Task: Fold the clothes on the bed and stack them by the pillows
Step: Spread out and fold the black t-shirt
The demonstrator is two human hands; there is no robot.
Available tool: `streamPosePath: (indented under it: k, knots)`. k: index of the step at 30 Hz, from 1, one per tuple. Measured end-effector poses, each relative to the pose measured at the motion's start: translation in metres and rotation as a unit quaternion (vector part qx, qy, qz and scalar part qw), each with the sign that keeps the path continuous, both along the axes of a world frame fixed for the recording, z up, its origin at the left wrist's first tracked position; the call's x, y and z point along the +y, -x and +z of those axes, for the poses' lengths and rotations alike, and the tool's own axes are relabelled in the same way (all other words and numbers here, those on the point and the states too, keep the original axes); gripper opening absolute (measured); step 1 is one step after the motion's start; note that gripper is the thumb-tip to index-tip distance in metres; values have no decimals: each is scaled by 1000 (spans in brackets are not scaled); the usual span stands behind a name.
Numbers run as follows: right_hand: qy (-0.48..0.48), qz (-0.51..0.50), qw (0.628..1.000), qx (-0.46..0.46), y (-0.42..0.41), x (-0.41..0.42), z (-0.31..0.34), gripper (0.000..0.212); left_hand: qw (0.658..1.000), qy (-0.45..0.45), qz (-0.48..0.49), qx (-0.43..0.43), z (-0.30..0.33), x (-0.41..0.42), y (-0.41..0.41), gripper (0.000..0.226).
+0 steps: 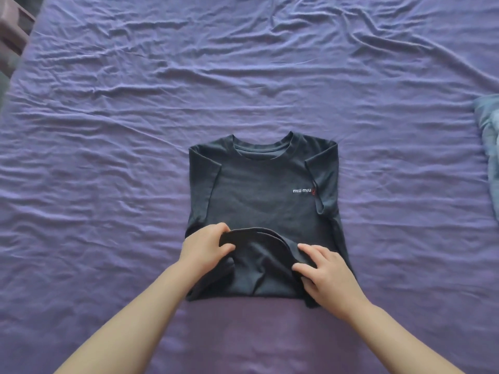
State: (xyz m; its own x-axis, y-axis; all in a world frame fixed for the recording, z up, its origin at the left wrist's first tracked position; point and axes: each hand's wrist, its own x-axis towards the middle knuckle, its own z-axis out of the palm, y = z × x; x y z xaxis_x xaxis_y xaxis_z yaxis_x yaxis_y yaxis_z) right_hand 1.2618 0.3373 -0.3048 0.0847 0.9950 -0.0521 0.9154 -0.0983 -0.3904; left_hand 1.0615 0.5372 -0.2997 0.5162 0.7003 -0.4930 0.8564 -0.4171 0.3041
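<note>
Pinched between thumb and curled fingers of my left hand [206, 245], the doubled-back hem of the dark T-shirt [263, 190] arches up off the garment's lower half. Moving right, my right hand [321, 273] pinches the other end of that same fold, thumb on the cloth and fingers tucked into it, so both hands hold the shirt and nothing else.

Front side up, the shirt lies at the middle of the purple bed [108, 130], toward its near edge, collar pointing to the far edge and both sleeves turned in over the chest. Small white lettering shows on the right of the chest. Its raised hem sits directly between my two grips; the remainder of the garment stretches away beyond them toward the far edge.

A pale blue garment [488, 136] waits at the right edge, well apart from the shirt. No pillows are in view.

As I judge it, the lower half is being brought up toward the collar. Risk from here: the two grips are uneven, the right one nearer me, so the fold could land skewed. Dragging the hem could also pull the tucked right sleeve loose, and the rumpled sheet may bunch underneath.
</note>
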Motion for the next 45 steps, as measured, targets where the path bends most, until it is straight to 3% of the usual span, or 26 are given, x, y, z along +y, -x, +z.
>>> streamPosePath:
  k: [3, 5, 7, 11, 14, 21, 26, 30, 33, 36, 38, 41, 45]
  knots:
    - [-12, -21, 1000, 12, -5, 12, 5, 40, 998, 46, 33, -22, 5, 9, 2, 13]
    - [-5, -71, 994, 87, -13, 29, 10, 29, 989, 111, 68, -77, 11, 21, -4, 8]
    - [20, -168, 964, 205, -29, 48, 17, 22, 975, 149, 100, -130, 17, 37, -14, 3]
    - [38, -282, 884, 371, -70, 95, 30, 32, 953, 146, 168, -207, 21, 72, -35, 10]
    - [32, -310, 882, 355, -91, 127, 28, 18, 950, 103, 186, -228, 16, 95, -53, 12]
    - [6, -350, 884, 309, -121, 194, 18, 12, 949, -5, 202, -241, 8, 141, -90, 13]
    - [29, -359, 899, 249, -130, 227, 4, 16, 972, -90, 156, -152, -1, 166, -105, 23]
    - [2, -289, 941, 179, -113, 201, -6, 37, 964, -216, 28, -151, -11, 136, -96, 36]
    - [-3, -169, 978, 118, -102, 165, -10, 69, 965, -217, -74, -128, -21, 110, -83, 41]
    - [59, -95, 992, 57, -101, 142, -20, 84, 969, -207, -88, -99, -28, 101, -71, 47]
    - [56, -95, 993, 39, -101, 139, -23, 75, 972, -202, -65, -104, -29, 101, -64, 53]
    - [-52, -136, 989, 37, -103, 147, -24, 42, 965, -218, -52, -133, -26, 106, -60, 59]
    - [-106, -265, 948, 137, -118, 161, -12, 26, 952, -256, -41, -162, -18, 114, -60, 55]
